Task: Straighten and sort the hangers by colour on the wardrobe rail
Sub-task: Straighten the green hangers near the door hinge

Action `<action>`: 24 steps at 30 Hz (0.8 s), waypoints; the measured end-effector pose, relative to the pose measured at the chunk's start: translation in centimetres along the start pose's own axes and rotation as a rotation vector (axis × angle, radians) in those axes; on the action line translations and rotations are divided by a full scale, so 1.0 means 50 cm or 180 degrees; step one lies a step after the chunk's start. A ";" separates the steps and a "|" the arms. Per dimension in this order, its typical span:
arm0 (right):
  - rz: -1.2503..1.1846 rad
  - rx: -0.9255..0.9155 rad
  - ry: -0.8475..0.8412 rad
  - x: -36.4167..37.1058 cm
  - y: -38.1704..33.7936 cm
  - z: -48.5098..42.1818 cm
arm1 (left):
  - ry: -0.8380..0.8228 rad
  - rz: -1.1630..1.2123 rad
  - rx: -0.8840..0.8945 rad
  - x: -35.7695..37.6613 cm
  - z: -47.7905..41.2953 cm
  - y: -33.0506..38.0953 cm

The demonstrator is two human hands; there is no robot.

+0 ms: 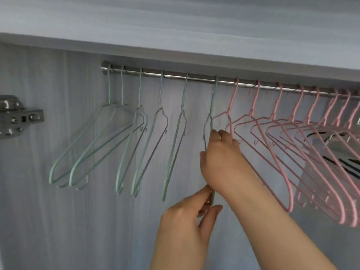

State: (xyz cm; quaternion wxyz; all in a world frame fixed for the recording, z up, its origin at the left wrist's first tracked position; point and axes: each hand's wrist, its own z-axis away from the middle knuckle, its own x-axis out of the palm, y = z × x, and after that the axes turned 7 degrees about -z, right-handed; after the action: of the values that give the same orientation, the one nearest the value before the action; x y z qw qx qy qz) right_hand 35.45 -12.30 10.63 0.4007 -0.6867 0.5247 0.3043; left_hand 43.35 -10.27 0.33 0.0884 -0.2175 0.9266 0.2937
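A steel wardrobe rail [175,76] runs from upper left to the right edge. Several green hangers [140,137] hang on its left half, several pink hangers [272,133] on its right half. The rightmost green hanger [211,106] hangs edge-on where the two colours meet. My right hand [222,158] grips its upper part, thumb on its left side. My left hand [187,217] pinches its bottom end between thumb and fingers. The hanger's lower length is hidden behind my hands.
A metal door hinge [17,115] is fixed on the left wall. The grey wardrobe back panel [58,221] lies behind the hangers, and a shelf [175,26] sits just above the rail. Something pale with dark stripes [341,164] shows behind the pink hangers.
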 end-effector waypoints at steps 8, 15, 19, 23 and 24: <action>-0.0547 -0.0158 -0.0181 0.070 -0.106 0.006 | 0.0789 -0.0039 0.0037 -0.126 -0.002 -0.094; -0.0643 0.0528 -0.0350 0.105 -0.119 -0.040 | -0.0366 -0.0282 -0.0433 -0.093 0.000 -0.146; -0.0728 0.0627 -0.0055 0.108 -0.108 -0.035 | -0.0434 -0.0666 0.0126 -0.081 -0.009 -0.133; -0.0821 0.0712 0.0105 0.100 -0.106 -0.036 | -0.0459 -0.0600 0.0202 -0.075 -0.013 -0.125; -0.0846 0.0710 0.0127 0.098 -0.105 -0.037 | -0.0491 -0.0623 0.0186 -0.075 -0.015 -0.122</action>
State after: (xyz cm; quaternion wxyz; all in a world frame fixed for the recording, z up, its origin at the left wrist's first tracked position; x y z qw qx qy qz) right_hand 41.81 -15.57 8.63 0.5005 -0.7073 0.4676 0.1749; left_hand 49.46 -13.86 -1.06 0.1940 -0.2810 0.8996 0.2723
